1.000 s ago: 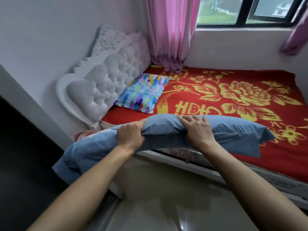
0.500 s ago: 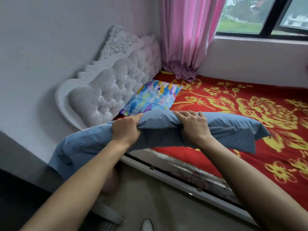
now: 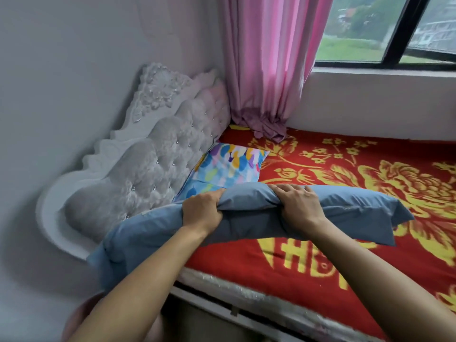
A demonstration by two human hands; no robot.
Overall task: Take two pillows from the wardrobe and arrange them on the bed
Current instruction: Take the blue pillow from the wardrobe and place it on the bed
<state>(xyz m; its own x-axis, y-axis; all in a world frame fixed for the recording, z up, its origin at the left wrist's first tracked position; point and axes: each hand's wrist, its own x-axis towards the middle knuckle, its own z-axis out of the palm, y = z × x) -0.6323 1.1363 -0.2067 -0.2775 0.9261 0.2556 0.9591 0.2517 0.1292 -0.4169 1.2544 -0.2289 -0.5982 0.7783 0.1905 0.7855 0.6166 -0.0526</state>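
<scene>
A: Head view, status?

B: Both hands clamped on the blue pillow (image 3: 246, 218). Left hand (image 3: 201, 211) is fisted into the fabric left of centre. Right hand (image 3: 299, 206) is pressed over the top edge, fingers curled down the far side. The middle is bunched between them.

A: Where's the pillow relative to the bed?

B: Held crosswise over the near edge of the bed (image 3: 320, 267). The right end hangs over the red and gold blanket (image 3: 370, 174); can't tell if it touches. The left end droops past the bed's corner, in front of the headboard (image 3: 138, 174).

A: 2nd pillow?

B: The multicoloured pillow (image 3: 229, 166) lies flat on the blanket, up against the headboard. Its near edge is hidden behind the blue one.

A: Anything in the way?

B: The headboard is white and tufted, tight against the left wall (image 3: 74, 70). The pink curtain (image 3: 269, 65) hangs in the far corner with its hem bunched on the blanket just beyond the multicoloured pillow. The window (image 3: 394, 28) is above the far side, with a grey sill wall below it. Both forearms cross the lower frame and hide the floor and part of the bed rail. Something pinkish at the bottom left, too blurred to identify.
</scene>
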